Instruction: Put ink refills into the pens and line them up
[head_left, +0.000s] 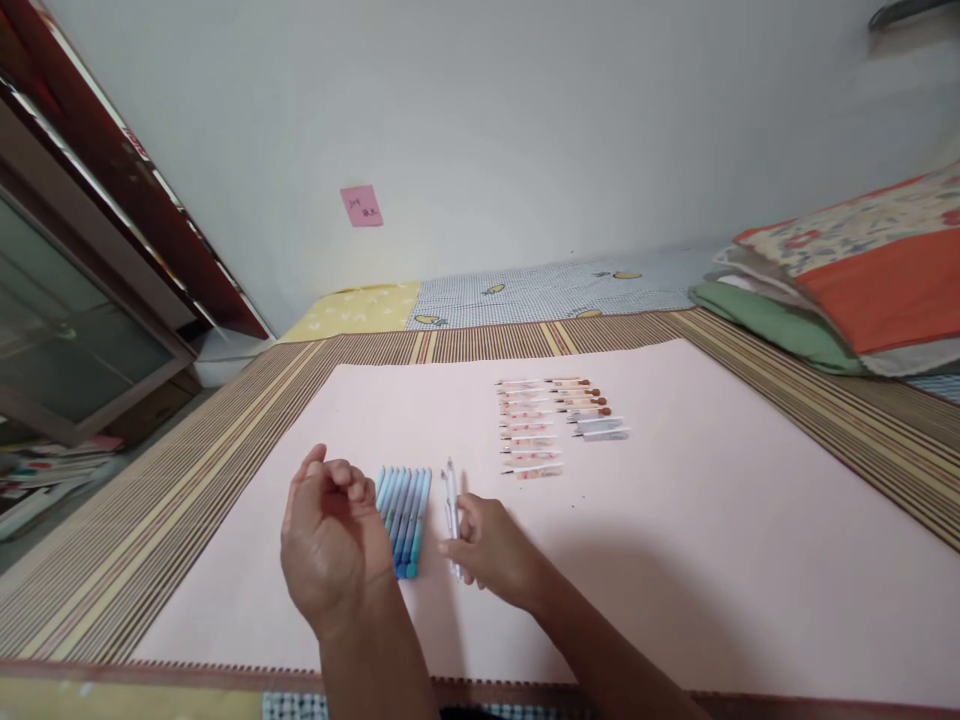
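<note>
My right hand (491,550) pinches a pale, whitish pen (451,505), its tip pointing away from me, at or just above the pink sheet (300,600). To its left, several blue pens (405,515) lie side by side in a row, shading from light to darker blue and teal. My left hand (334,530) is raised at the left edge of that row and covers part of it. Its fingers curl loosely, the thumb stands apart, and the visible palm holds nothing.
Farther back on the sheet lie a column of several slim pinkish pens (529,428) and a shorter column with brown-ended pens (585,400). A striped mat (225,440) borders the sheet. Folded bedding (862,290) is stacked at right; a pink note (362,206) sticks to the wall.
</note>
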